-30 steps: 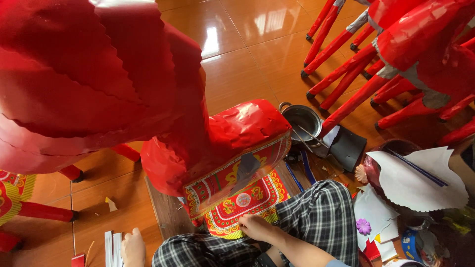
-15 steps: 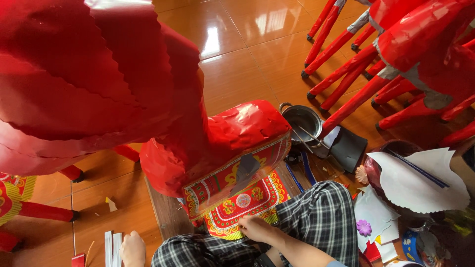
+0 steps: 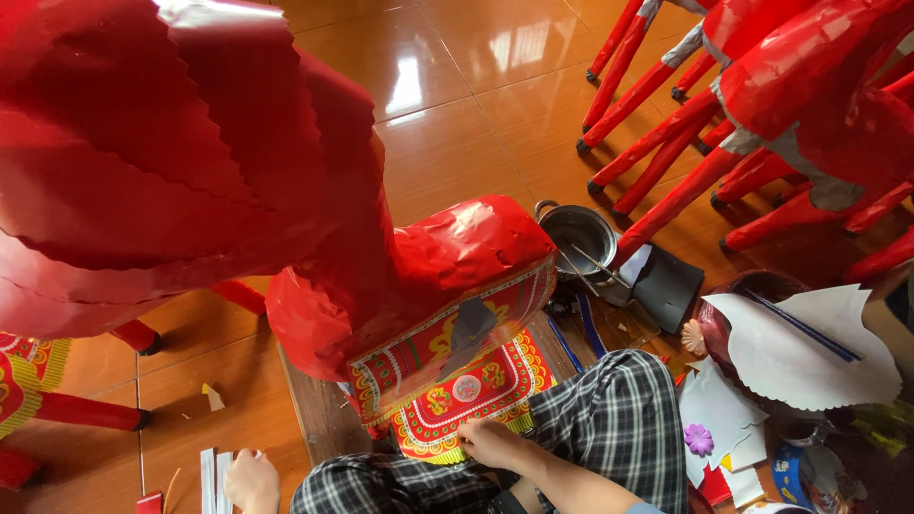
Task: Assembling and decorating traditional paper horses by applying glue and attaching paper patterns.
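Head view looks down on the right hand [image 3: 490, 443], which rests with fingers curled and pressed on the near edge of a patterned paper panel [image 3: 466, 395] in red, yellow and green; it seems to be smoothing or pinning that edge flat, though whether it pinches the paper or only presses on it cannot be told. The panel lies partly on a low wooden board [image 3: 314, 419] and runs up under the red paper horse figure [image 3: 409, 286], whose flank carries a matching decorated band, so the sheet appears to be laid where it can be fitted against the body. The left hand [image 3: 252, 481] sits low at the frame's bottom edge, loosely closed beside some white paper strips [image 3: 214, 476] on the floor; whether it grips one is unclear. The person's checked trouser legs [image 3: 609, 428] fold around the work, keeping it close. Farther out, a metal pot [image 3: 576, 238] with sticks across it stands just beyond the horse, next to a dark folded object [image 3: 666, 286]. White scalloped paper sheets [image 3: 809, 347] and a small purple paper flower [image 3: 698, 439] lie to the right. More red horse legs [image 3: 666, 143] crowd the upper right, and the large crinkled red mane [image 3: 162, 143] fills the upper left, hiding much of the floor.
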